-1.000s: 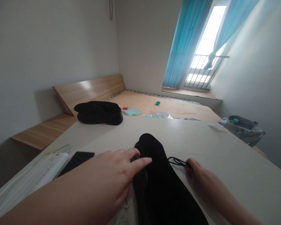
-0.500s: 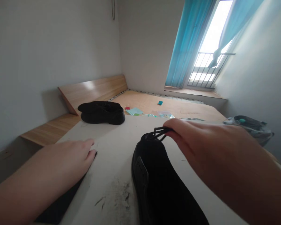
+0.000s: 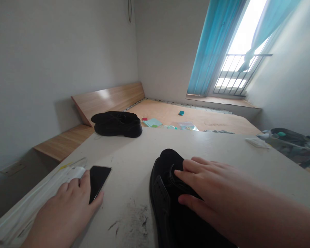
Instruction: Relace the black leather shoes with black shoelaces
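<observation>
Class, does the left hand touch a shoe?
No: the left hand is at a black slab, apart from the near shoe and far shoe.

The left hand (image 3: 67,206) is bare, with a wide, smooth back, small round knuckles and a thumb (image 3: 96,201) with a rounded tip. The right hand (image 3: 209,181) is bare too. Its back is smooth, and its fingers (image 3: 189,176) are slim and get thinner near the ends. The right arm (image 3: 263,203) is also bare, long and smooth, right to the picture's side.
</observation>
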Demonstrator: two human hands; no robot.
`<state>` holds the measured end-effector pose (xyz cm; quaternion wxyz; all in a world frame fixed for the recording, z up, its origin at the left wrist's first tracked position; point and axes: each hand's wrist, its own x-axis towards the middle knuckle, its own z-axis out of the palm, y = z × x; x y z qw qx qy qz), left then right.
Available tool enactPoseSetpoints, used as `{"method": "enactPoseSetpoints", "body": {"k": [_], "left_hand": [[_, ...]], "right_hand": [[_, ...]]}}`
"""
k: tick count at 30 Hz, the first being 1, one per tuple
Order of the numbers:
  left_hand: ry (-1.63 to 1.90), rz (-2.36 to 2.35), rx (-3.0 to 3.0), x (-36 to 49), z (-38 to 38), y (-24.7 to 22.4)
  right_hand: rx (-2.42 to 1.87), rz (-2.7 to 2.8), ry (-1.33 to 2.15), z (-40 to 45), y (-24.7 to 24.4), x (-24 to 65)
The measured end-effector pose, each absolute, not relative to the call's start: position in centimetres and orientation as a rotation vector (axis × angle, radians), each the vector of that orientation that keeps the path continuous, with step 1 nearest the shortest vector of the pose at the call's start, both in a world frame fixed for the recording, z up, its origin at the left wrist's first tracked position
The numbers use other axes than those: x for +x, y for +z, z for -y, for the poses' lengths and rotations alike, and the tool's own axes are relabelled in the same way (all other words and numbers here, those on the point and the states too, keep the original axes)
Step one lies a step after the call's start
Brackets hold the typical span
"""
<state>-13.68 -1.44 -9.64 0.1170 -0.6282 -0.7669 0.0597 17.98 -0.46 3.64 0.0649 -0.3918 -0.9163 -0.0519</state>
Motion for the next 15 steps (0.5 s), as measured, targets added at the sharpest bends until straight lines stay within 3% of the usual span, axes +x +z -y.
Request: {"method": "enactPoseSetpoints", "body": {"k": [15], "left_hand": [[0.129, 2.323, -1.770, -15.4, 0.3, -11.6]], "right_hand": [[-1.235, 2.477, 0.214, -0.3, 5.4, 19.7]]}}
